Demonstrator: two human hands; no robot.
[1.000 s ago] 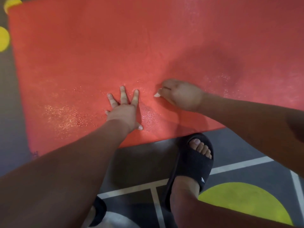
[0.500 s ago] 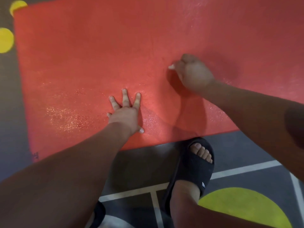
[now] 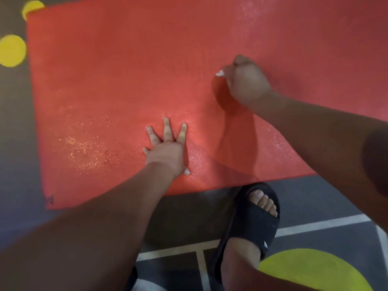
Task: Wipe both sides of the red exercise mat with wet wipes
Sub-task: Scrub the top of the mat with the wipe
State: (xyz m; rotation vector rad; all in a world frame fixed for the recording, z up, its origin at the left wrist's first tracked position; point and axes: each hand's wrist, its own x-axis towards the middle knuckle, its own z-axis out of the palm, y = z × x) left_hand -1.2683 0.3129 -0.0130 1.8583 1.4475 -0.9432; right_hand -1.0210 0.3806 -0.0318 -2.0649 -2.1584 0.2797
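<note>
the right hand [image 3: 246,84], balled around a wet wipe [image 3: 219,73], is sliding farther up the red exercise mat [image 3: 126,70] — wiped area growing — while the left hand [image 3: 168,149] is staying spread flat, pinning it.

Nothing legible anywhere. Red mat [image 3: 126,70], near-left corner: small dark mark [image 3: 50,200], approx. 2 chars, too blurred to read. Black slide sandal [image 3: 252,223], side of strap: tiny white logo [image 3: 266,245], shape only, brand can't be told. Floor [image 3: 315,198]: painted white lines [image 3: 315,224] & yellow discs [image 3: 310,269], plain markings w/o lettering.
</note>
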